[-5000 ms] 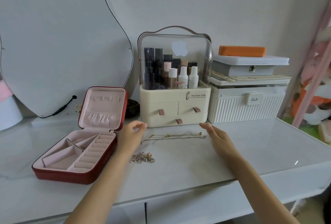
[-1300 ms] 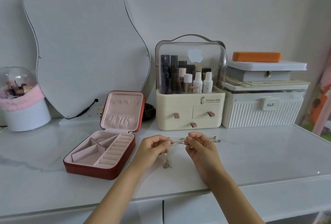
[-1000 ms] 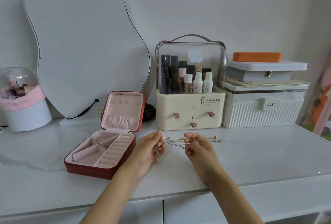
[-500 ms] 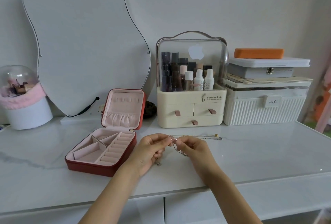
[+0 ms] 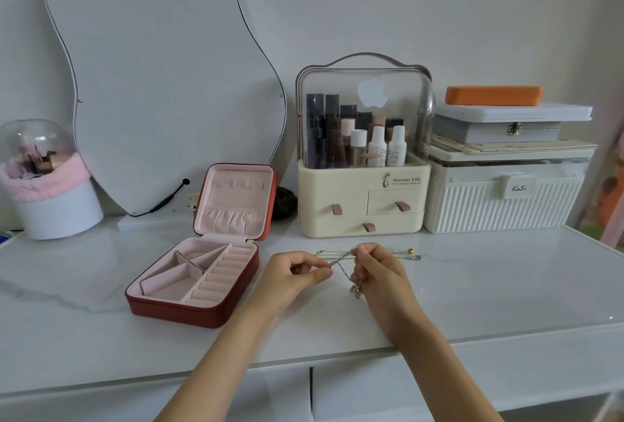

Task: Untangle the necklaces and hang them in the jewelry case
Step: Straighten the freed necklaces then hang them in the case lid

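- Landmark: red case (image 5: 199, 281), lid open, on the white desk (image 5: 472, 303).
- Left hand (image 5: 290, 278), just right of the case and nearest it: fingers curled, thumb and forefinger pinch one end of a chain (image 5: 339, 261).
- Right hand (image 5: 380, 273), further right of the case: fingers curled, pinching the same chain higher up. Part of it hangs below the hand with a small charm (image 5: 356, 290) at the bottom.
- Chain runs between the two hands, lifted off the desk, looks taut. Can't tell how many strands are in the knot.
- Handling guess: very light, limp, thin links, easy to kink or snap if yanked. Slips through fingertips. Best hold is fingertip pinches close either side of the knot, loosening rather than pulling.
- Another necklace (image 5: 405, 253) lies flat on the desk behind the hands, well right of the case, bead end pointing away from it.
- Hooks (image 5: 236, 184) sit in the case lid, none loaded. Hanging not started.
- Behind and right of the case: cream organiser (image 5: 363, 205), then a ribbed white box (image 5: 499, 205).
- Behind the case: mirror (image 5: 155, 84).
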